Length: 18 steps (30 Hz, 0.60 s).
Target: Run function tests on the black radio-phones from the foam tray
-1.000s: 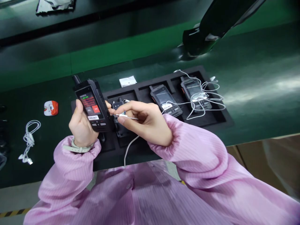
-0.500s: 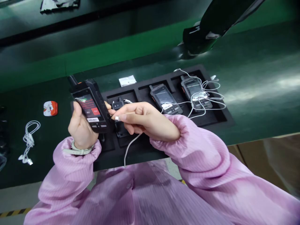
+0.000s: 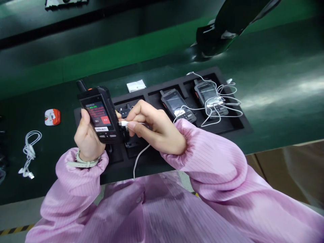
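My left hand (image 3: 88,138) is closed round a black handheld radio (image 3: 97,116) with a stubby antenna and a lit screen showing red text and a red button. Between thumb and fingers, my right hand (image 3: 157,128) pinches the white plug of a USB cable (image 3: 123,124). The plug's tip is at the radio's right side edge; I cannot tell whether it is inserted. Below the hands, a black foam tray (image 3: 162,162) holds a further device (image 3: 125,111), partly hidden behind my right hand. Two more radios (image 3: 177,103) (image 3: 211,96) lie in the tray to the right.
White cable loops (image 3: 227,101) spill over the rightmost radio. On the left lie a coiled white cable (image 3: 29,152) and a red-and-white object (image 3: 52,117). A white paper piece (image 3: 136,85) sits behind the tray. A dark post-like object (image 3: 215,37) rises at the back right.
My right hand has turned and brought the plug leftward and slightly up against the radio's side. The radio in my left hand has shifted slightly right.
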### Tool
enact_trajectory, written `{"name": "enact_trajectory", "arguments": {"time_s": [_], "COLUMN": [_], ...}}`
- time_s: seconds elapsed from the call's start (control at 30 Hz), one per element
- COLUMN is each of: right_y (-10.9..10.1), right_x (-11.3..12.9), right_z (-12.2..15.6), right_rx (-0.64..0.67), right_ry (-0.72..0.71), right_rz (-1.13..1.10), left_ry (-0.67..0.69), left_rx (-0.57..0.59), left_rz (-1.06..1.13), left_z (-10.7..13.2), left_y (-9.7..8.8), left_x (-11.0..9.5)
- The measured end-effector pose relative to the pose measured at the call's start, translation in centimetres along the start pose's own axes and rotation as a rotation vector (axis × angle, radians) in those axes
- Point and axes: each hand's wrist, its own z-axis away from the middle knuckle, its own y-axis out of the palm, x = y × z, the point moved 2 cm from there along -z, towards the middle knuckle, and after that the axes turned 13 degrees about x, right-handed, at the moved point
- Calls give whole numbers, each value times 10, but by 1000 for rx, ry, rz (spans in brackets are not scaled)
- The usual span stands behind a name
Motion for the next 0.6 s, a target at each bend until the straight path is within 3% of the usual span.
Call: {"name": "enact_trajectory", "arguments": {"time_s": [0.2,0.6], "right_y": [0,8], "right_x": [-3,-6], "right_z": [0,2], "right_rx": [53,-77], "right_ry": [-61,-126], "right_rz": [105,297], "left_ry": [-5,-115], "left_rx": [30,50], "left_rz": [53,62], "left_z": [1,0], "left_y": [1,0], "left_x": [1,-1]}}
